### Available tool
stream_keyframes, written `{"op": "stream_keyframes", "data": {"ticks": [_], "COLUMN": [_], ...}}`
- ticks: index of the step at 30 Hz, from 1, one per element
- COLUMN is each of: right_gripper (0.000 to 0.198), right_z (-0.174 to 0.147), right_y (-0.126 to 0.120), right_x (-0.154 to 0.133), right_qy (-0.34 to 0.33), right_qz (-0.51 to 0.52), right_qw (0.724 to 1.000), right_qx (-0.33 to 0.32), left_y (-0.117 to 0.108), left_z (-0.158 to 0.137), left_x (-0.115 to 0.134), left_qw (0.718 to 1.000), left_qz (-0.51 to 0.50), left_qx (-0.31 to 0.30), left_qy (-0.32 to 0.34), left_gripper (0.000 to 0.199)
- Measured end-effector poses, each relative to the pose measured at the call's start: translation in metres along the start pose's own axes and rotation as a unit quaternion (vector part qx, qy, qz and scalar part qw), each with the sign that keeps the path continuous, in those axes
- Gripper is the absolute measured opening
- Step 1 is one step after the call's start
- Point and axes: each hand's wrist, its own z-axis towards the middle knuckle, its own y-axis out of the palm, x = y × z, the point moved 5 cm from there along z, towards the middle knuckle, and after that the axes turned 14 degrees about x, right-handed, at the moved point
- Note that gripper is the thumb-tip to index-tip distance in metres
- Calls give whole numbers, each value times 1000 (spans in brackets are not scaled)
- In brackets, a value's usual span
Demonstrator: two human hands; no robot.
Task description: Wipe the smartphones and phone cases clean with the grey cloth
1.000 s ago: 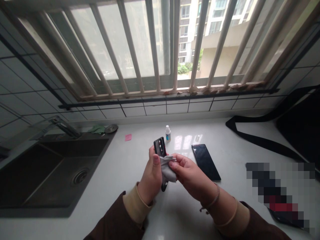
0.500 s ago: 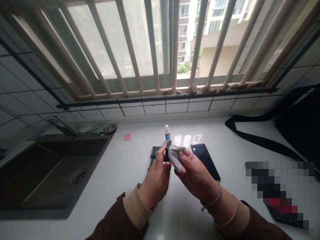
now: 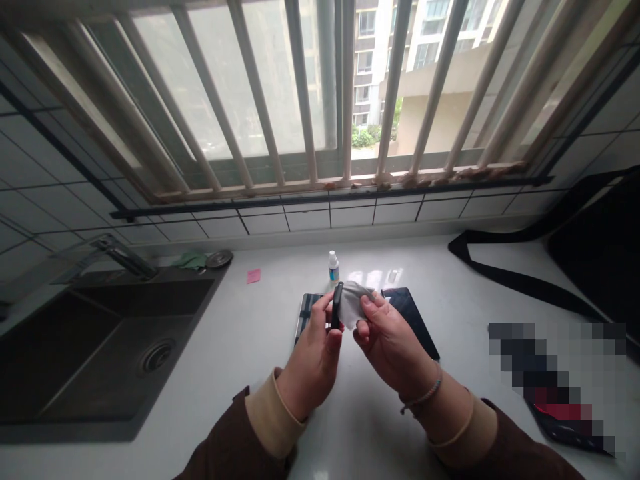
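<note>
My left hand [image 3: 313, 357] grips a black phone case [image 3: 337, 303], held edge-on and upright above the white counter [image 3: 240, 353]. My right hand [image 3: 387, 343] pinches a small grey cloth [image 3: 353, 303] and presses it against the right face of the case. A dark phone [image 3: 306, 312] lies flat on the counter just behind my left hand. A second black phone [image 3: 413, 320] lies flat to the right of my right hand. A small white dropper bottle [image 3: 333, 267] stands upright behind both hands.
A dark sink [image 3: 100, 347] with a tap [image 3: 123, 257] fills the left. A pink note [image 3: 253, 275] lies near it. A black bag with a strap [image 3: 520, 283] sits at the right. A barred window [image 3: 320, 100] rises behind the counter.
The case has turned from showing its back to standing edge-on. The cloth moved from the case's lower part up along its right face. The phone behind my left hand came into view.
</note>
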Motion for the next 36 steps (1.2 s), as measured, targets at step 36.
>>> {"op": "stream_keyframes", "data": {"ticks": [36], "right_gripper": [29], "right_z": [2], "right_y": [4], "right_x": [-14], "right_qy": [-83], "right_qz": [-58], "right_qw": [995], "right_qx": [-19], "left_y": [15], "left_z": [-8], "left_x": [-3], "left_qw": [667], "left_qz": [-479], "left_qx": [-157], "left_qy": [-549], "left_gripper": [86]}}
